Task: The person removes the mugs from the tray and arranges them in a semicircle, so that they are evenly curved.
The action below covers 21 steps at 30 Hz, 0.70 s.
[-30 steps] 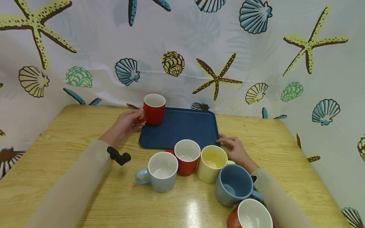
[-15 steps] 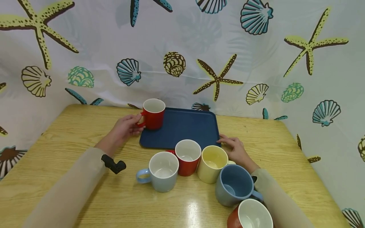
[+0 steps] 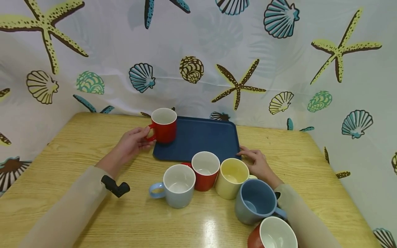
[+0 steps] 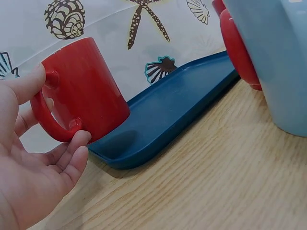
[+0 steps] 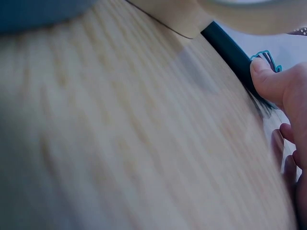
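Note:
My left hand (image 3: 133, 142) pinches the handle of a red mug (image 3: 165, 130) with a white inside. The mug is upright at the left end of a dark blue tray (image 3: 204, 137); in the left wrist view the red mug (image 4: 84, 88) overlaps that end and casts a shadow there. At the tray's right edge rests my right hand (image 3: 255, 164), fingers loosely extended. In the right wrist view its thumb (image 5: 261, 72) touches the tray's rim (image 5: 235, 57), with the other fingers low beside the table.
Before the tray stand a light blue mug (image 3: 178, 196), another red mug (image 3: 203, 182) and a yellow mug (image 3: 224, 187). A darker blue mug (image 3: 248, 210) and a tipped red mug (image 3: 255, 237) sit beside my right forearm. A shell-patterned cloth (image 3: 198, 41) hangs behind the wooden table (image 3: 145, 220).
My left hand has drawn the red mug slightly nearer and lower over the tray's left end. The right hand and the other mugs have stayed in place.

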Available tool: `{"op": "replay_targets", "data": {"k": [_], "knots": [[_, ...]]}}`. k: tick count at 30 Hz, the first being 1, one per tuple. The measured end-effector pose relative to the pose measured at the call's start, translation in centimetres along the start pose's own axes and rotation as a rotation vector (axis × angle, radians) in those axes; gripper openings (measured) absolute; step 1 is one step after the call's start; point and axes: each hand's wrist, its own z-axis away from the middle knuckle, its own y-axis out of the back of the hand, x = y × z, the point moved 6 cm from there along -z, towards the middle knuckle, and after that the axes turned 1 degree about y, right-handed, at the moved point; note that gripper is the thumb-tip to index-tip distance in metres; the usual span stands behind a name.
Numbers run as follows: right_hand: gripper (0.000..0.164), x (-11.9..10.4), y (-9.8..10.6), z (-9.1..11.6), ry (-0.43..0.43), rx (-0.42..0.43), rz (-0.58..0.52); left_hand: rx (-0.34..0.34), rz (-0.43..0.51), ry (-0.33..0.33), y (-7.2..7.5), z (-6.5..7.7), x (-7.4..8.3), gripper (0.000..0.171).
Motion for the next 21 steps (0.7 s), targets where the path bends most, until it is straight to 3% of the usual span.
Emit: {"op": "replay_targets", "data": {"k": [21], "knots": [[0.035, -0.3, -0.1, 0.2, 0.018, 0.006, 0.000, -0.073, 0.033, -0.057, 0.5, 4.8, 0.5, 0.018]]}}
